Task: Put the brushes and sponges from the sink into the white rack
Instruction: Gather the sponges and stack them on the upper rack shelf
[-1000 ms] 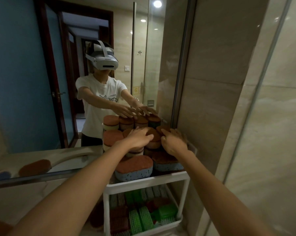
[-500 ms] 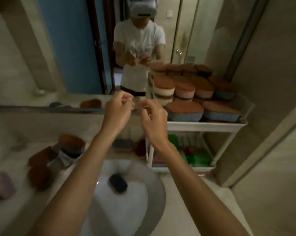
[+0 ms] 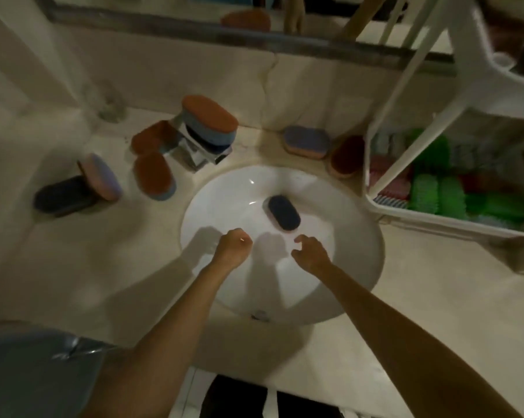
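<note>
One dark blue sponge (image 3: 284,212) lies in the white sink (image 3: 357,267), near its middle. My left hand (image 3: 233,247) hovers over the basin with its fingers curled into a loose fist, holding nothing. My right hand (image 3: 310,254) hangs just below and right of the sponge, fingers loosely bent, apart from it. The white rack (image 3: 405,212) stands to the right of the sink; its lower shelf holds several green and red brushes (image 3: 435,197).
Several sponges sit on the counter around the tap (image 3: 194,149): one on top of the tap (image 3: 211,120), brown ones (image 3: 153,175) to its left, a purple one (image 3: 306,142) and a red one (image 3: 345,156) behind the sink. A grey bin (image 3: 34,375) is at lower left.
My view has swung down from the rack's top shelf to the sink. Both hands left the stacked sponges on the rack and came down over the basin, empty.
</note>
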`<state>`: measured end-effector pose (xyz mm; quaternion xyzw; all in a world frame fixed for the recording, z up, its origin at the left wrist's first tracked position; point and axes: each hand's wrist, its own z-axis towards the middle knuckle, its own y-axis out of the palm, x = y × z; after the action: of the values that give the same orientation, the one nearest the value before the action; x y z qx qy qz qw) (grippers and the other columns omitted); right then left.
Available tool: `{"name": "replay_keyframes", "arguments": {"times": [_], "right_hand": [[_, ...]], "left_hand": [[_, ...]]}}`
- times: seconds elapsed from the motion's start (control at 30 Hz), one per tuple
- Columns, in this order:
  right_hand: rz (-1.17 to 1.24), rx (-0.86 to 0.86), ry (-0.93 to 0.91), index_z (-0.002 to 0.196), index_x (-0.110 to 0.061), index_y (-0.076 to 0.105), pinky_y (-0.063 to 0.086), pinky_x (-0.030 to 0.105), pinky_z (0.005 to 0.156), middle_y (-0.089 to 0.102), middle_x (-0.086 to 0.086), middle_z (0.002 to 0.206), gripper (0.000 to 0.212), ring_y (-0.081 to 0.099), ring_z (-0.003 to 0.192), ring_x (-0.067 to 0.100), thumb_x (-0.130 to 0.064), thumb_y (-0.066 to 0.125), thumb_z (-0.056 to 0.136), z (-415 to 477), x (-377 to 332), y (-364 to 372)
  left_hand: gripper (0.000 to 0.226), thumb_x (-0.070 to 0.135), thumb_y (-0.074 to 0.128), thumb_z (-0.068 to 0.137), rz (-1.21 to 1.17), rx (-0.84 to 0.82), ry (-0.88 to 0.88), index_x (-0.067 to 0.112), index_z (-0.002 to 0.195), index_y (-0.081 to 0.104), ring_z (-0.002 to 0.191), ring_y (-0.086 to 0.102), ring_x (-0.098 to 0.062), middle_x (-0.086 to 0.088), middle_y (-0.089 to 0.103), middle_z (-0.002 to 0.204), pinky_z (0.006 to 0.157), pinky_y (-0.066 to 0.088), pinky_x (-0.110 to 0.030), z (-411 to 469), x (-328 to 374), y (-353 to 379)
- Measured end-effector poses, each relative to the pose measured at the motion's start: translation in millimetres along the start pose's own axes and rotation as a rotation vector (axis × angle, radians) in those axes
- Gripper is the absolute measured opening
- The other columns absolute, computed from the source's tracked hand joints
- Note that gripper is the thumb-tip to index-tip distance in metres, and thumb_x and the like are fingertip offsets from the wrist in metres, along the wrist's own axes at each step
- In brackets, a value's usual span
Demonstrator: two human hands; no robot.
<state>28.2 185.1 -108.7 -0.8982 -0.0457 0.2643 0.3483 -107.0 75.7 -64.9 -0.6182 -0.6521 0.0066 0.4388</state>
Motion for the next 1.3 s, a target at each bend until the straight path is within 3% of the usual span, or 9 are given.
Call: {"name": "replay_keyframes", "arguments": {"times": [0.13, 0.3, 0.67, 0.77, 0.87, 1.03, 1.17, 1.23, 1.3], "right_hand": [[-0.068, -0.024, 0.018, 0.148, -0.013, 0.019, 0.034, 0.041, 0.106, 0.023, 0.021, 0.147, 0.06, 0.035, 0.131, 0.039, -0.024, 0.046, 0.096, 39.8, -8.7, 6.3], [-0.119, 0.01, 0.033, 0.147, -0.018, 0.018, 0.033, 0.044, 0.108, 0.009, 0.018, 0.154, 0.063, 0.022, 0.137, 0.039, -0.027, 0.05, 0.093, 84.7, -14.1, 5.6], [-0.127, 0.144, 0.051, 0.141, -0.011, 0.027, 0.042, 0.042, 0.098, 0.042, 0.019, 0.134, 0.067, 0.044, 0.121, 0.036, -0.034, 0.059, 0.087, 118.4, -17.1, 23.2], [0.046, 0.211, 0.038, 0.133, -0.013, 0.038, 0.045, 0.039, 0.095, 0.054, 0.012, 0.121, 0.063, 0.053, 0.111, 0.03, -0.051, 0.054, 0.086, 107.5, -22.7, 7.1], [0.445, 0.164, 0.106, 0.103, -0.014, 0.055, 0.047, 0.038, 0.089, 0.057, 0.007, 0.103, 0.028, 0.055, 0.098, 0.025, -0.038, 0.048, 0.092, 88.5, -28.0, -21.3], [0.982, -0.022, 0.19, 0.072, -0.017, 0.056, 0.045, 0.023, 0.049, 0.06, 0.005, 0.062, 0.029, 0.057, 0.055, 0.015, -0.03, 0.038, 0.092, 55.9, -41.6, -65.3], [0.933, -0.12, 0.156, 0.068, -0.012, 0.052, 0.037, 0.018, 0.04, 0.054, 0.006, 0.049, 0.033, 0.049, 0.035, 0.016, -0.032, 0.038, 0.091, 46.3, -61.8, -87.2], [0.826, 0.022, 0.13, 0.074, -0.01, 0.056, 0.042, 0.018, 0.038, 0.062, 0.011, 0.066, 0.033, 0.055, 0.039, 0.017, -0.033, 0.041, 0.093, 49.9, -69.3, -95.3], [0.56, 0.318, 0.016, 0.089, -0.005, 0.06, 0.053, 0.022, 0.053, 0.066, 0.02, 0.094, 0.029, 0.066, 0.062, 0.023, -0.027, 0.042, 0.096, 59.0, -74.5, -105.5]], "left_hand": [[0.029, 0.007, 0.042, 0.093, 0.108, -0.051, -0.006, -0.007, 0.113, 0.057, 0.109, 0.058, -0.036, -0.024, 0.061, 0.118, 0.09, 0.047, -0.037, 21.2, -2.4, 11.5], [0.029, 0.011, 0.042, 0.091, 0.183, -0.098, 0.011, 0.0, 0.112, 0.06, 0.111, 0.056, -0.034, -0.02, 0.062, 0.118, 0.086, 0.046, -0.032, 52.2, -0.7, 11.8], [0.029, 0.01, 0.044, 0.092, 0.159, -0.13, 0.058, 0.001, 0.114, 0.059, 0.115, 0.055, -0.036, -0.021, 0.06, 0.122, 0.096, 0.045, -0.036, 83.2, 2.8, -1.1], [0.029, 0.011, 0.047, 0.092, 0.096, -0.13, 0.083, 0.003, 0.119, 0.056, 0.115, 0.054, -0.036, -0.021, 0.058, 0.124, 0.099, 0.046, -0.038, 84.0, 2.5, -3.7], [0.047, 0.007, 0.054, 0.089, 0.096, -0.088, 0.2, 0.011, 0.134, 0.042, 0.123, 0.048, -0.03, -0.016, 0.048, 0.135, 0.097, 0.041, -0.032, 77.3, 10.3, -11.4], [0.1, 0.013, 0.069, 0.08, 0.455, -0.182, 0.499, 0.033, 0.149, -0.002, 0.147, -0.004, -0.024, 0.0, -0.01, 0.159, 0.114, 0.023, -0.044, 61.7, 35.2, -22.2], [0.082, 0.017, 0.07, 0.077, 0.423, -0.069, 0.575, 0.022, 0.145, 0.024, 0.138, 0.025, -0.028, -0.007, 0.024, 0.149, 0.107, 0.036, -0.042, 60.5, 58.1, -28.2], [0.07, 0.021, 0.071, 0.075, 0.36, 0.021, 0.528, 0.017, 0.135, 0.036, 0.124, 0.042, -0.029, -0.01, 0.039, 0.134, 0.099, 0.044, -0.043, 61.8, 64.6, -33.0], [0.07, 0.026, 0.072, 0.073, 0.348, 0.093, 0.429, 0.015, 0.132, 0.036, 0.121, 0.044, -0.031, -0.012, 0.041, 0.131, 0.095, 0.045, -0.042, 65.1, 65.4, -39.3]]}}
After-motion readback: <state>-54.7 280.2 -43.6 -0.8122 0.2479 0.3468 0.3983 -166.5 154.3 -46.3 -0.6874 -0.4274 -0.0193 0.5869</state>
